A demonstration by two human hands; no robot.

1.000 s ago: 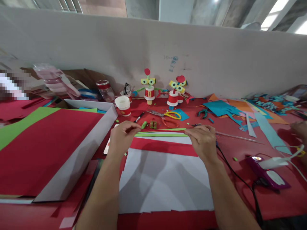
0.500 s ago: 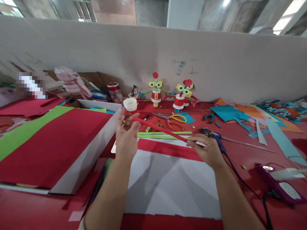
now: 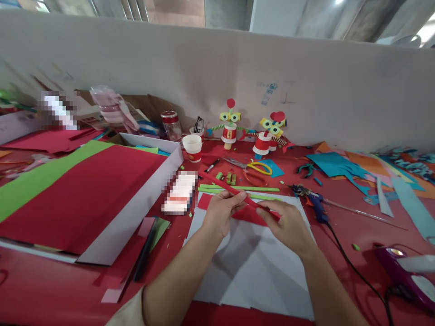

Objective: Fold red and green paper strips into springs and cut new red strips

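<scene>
A long narrow red paper strip [image 3: 220, 182] slants across in front of me, above the white sheet [image 3: 251, 267]. My left hand [image 3: 224, 208] pinches it near the middle between thumb and fingers. Close beside it, my right hand [image 3: 282, 222] grips the strip toward its lower right end. Beneath the hands a wider red paper piece [image 3: 249, 216] lies on the white sheet. Just beyond are thin green paper strips [image 3: 244, 188]. Small folded green paper springs [image 3: 231, 178] rest behind those.
Scissors [image 3: 258, 168], a glue gun [image 3: 316, 206] with its cord, and a purple power strip [image 3: 404, 271] lie around the sheet. A box [image 3: 149, 203] topped with red and green paper stands left. Paper-cup figures [image 3: 229, 133] and a paper cup [image 3: 192, 148] stand at the back.
My left hand has moved right and down along the red strip, from open fingers near its far end to a pinch close to my right hand. The view has shifted slightly left.
</scene>
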